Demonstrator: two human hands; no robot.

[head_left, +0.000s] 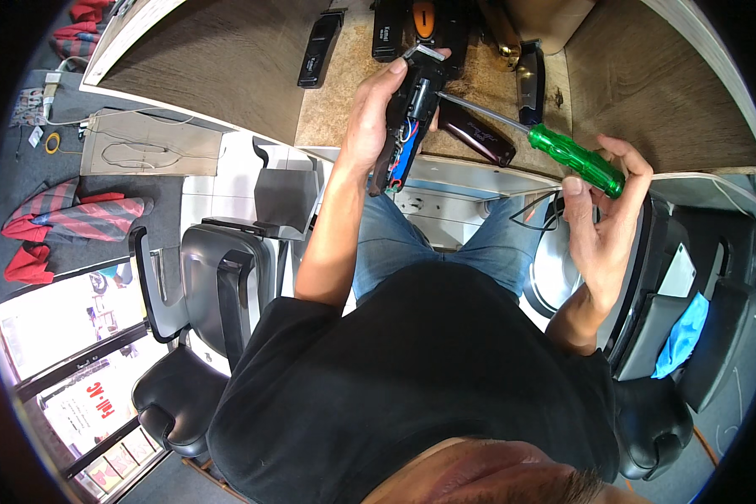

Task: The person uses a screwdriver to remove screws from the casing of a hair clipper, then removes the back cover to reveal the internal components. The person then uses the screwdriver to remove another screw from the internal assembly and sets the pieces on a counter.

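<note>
My left hand (370,122) grips an opened black hair clipper (414,101) with a metal blade head, a silver motor, a blue battery and thin coloured wires showing. My right hand (605,218) holds the green transparent handle of a screwdriver (573,160) between thumb and fingers, its shaft pointing up-left with the tip at the clipper's right side. Just below the shaft a dark maroon clipper (479,134) lies on a worn wooden shelf (340,118). Black clippers (317,52), an orange-and-black piece (424,17) and a dark trimmer (531,80) lie farther back.
The shelf has wooden side walls (664,92). Black padded chairs (176,386) stand at both sides, with a blue cloth (680,334) on the right. Red-grey striped fabric (76,218), cables (143,151) and a glazed front (71,319) show at the left.
</note>
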